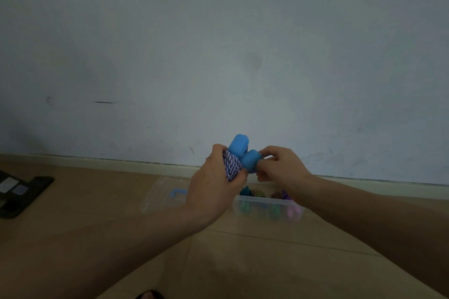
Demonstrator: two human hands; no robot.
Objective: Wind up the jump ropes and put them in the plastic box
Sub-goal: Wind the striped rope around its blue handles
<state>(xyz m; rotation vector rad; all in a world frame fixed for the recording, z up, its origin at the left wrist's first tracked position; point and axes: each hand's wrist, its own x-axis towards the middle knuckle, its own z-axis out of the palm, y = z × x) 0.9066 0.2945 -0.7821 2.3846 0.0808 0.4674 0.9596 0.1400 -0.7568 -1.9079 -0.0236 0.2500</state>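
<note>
I hold a jump rope with two bright blue handles (243, 153) and a blue-and-white braided cord (232, 166) up in front of me, above the floor. My left hand (213, 182) grips the wound cord around the handles. My right hand (279, 165) pinches the cord at the right side of the bundle. Below my hands a clear plastic box (264, 209) stands on the floor, holding several wound ropes in green, teal, purple and pink.
The box's clear lid (165, 192) with a blue latch lies on the wooden floor left of the box. A black flat object (21, 194) lies at the far left. A pale wall with a skirting board runs behind.
</note>
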